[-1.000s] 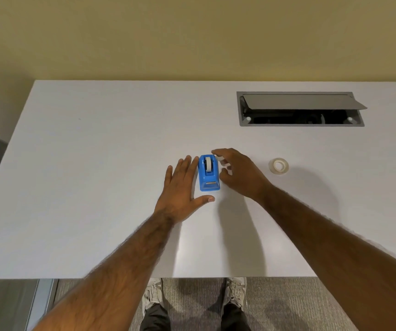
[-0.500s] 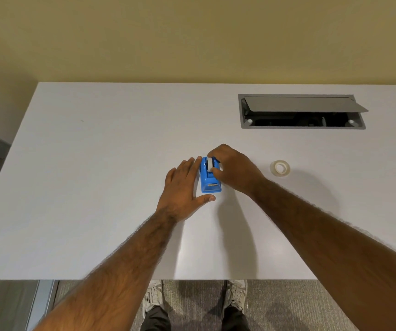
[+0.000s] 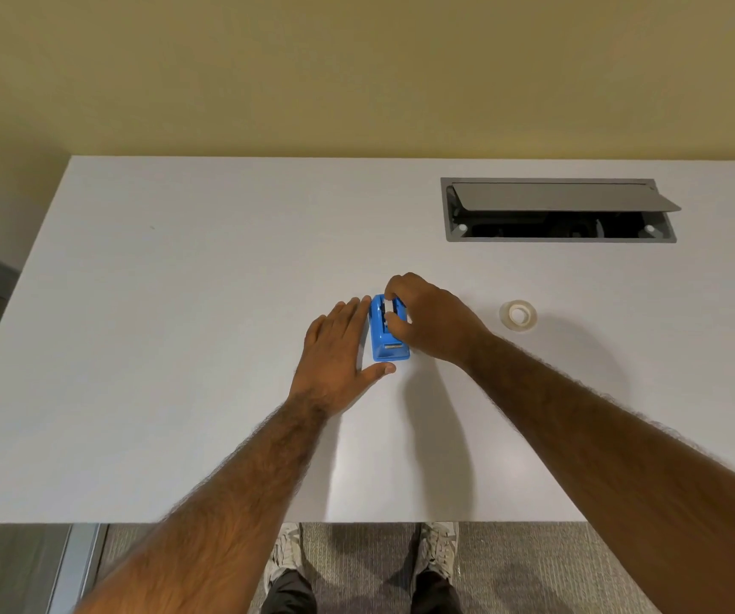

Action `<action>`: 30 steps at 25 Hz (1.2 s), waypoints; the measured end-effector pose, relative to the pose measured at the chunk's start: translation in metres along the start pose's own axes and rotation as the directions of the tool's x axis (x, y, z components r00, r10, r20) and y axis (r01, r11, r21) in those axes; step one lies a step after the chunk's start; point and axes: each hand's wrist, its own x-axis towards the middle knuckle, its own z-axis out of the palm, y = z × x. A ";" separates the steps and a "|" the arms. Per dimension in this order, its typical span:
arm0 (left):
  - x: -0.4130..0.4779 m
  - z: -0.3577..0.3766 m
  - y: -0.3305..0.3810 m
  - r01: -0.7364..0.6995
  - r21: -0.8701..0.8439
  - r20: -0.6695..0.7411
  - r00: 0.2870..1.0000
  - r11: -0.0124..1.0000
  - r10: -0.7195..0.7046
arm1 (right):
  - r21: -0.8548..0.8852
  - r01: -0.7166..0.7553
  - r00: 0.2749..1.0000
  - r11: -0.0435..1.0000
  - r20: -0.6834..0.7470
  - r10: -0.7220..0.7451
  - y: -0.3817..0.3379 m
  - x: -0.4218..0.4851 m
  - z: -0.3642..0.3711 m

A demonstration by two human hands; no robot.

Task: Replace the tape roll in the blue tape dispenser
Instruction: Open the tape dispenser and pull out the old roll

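Note:
The blue tape dispenser (image 3: pixel 387 343) stands on the white table (image 3: pixel 179 325), its cutter end toward me. A whitish tape roll (image 3: pixel 388 308) sits in its slot. My right hand (image 3: pixel 432 323) reaches over the dispenser from the right, with thumb and fingertips pinched on that roll. My left hand (image 3: pixel 339 352) lies flat on the table against the dispenser's left side, fingers together, thumb curled below its front end. A second clear tape roll (image 3: pixel 518 315) lies flat on the table to the right, apart from both hands.
A grey cable hatch (image 3: pixel 560 210) with its flap propped open is set into the table at the back right. The table's near edge runs above my shoes (image 3: pixel 438 547) on grey carpet. A yellow wall stands behind the table.
My right hand has moved left onto the dispenser and closed its fingers on the roll in the slot. My left hand has pressed closer against the dispenser's left side.

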 end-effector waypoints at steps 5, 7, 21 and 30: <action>0.001 0.001 0.005 0.030 0.002 -0.008 1.000 1.000 -0.030 | -0.022 0.003 0.996 1.000 0.085 -0.001 0.005 0.003 0.001; 0.003 0.002 0.009 0.048 -0.026 -0.013 0.999 0.999 -0.048 | -0.039 0.002 0.997 0.999 0.079 0.001 0.004 0.003 0.002; -0.001 -0.014 0.014 0.133 -0.182 0.123 0.986 0.974 -0.111 | 0.061 -0.062 0.998 0.996 0.017 0.061 -0.008 -0.004 -0.009; -0.013 -0.068 0.050 0.260 -0.725 -0.047 0.905 0.638 -0.422 | 0.178 -0.018 0.990 0.984 -0.134 0.042 -0.025 -0.011 -0.027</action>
